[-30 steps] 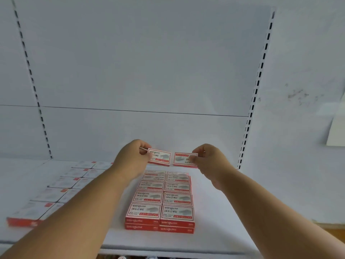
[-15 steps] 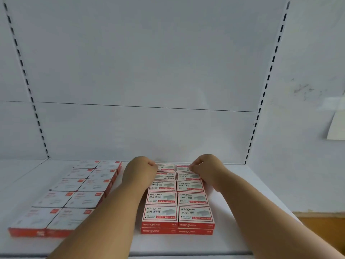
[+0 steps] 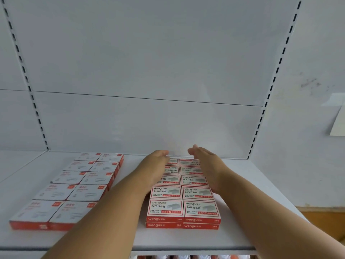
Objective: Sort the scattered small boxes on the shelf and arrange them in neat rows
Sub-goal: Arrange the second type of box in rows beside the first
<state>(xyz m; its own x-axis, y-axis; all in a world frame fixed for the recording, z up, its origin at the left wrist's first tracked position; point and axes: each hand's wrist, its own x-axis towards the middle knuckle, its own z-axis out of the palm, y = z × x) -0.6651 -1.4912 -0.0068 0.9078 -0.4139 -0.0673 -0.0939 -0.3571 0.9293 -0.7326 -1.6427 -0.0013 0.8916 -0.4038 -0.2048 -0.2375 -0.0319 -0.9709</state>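
Note:
Red-and-white staple boxes point(image 3: 200, 208) lie in two tidy columns, two layers deep, in the middle of the white shelf point(image 3: 186, 240). My left hand point(image 3: 155, 165) lies flat along the left side of this block, fingers straight and reaching to the back row. My right hand point(image 3: 204, 159) lies flat along the right side, fingers straight, palm turned inward. Both hands flank the two rearmost boxes point(image 3: 188, 162) and hold nothing. A second block of paler boxes point(image 3: 74, 191) sits in two columns at the left.
The white back panel point(image 3: 149, 118) rises right behind the rear boxes. Slotted uprights point(image 3: 261, 116) stand at the right and at the left point(image 3: 37, 116). A wall with a paper sheet point(image 3: 337, 124) is at the far right. Bare shelf surface lies between the two blocks.
The two boxes I held in the air a second ago now lie at the back of the middle block. Both hands have let go and straightened alongside the columns.

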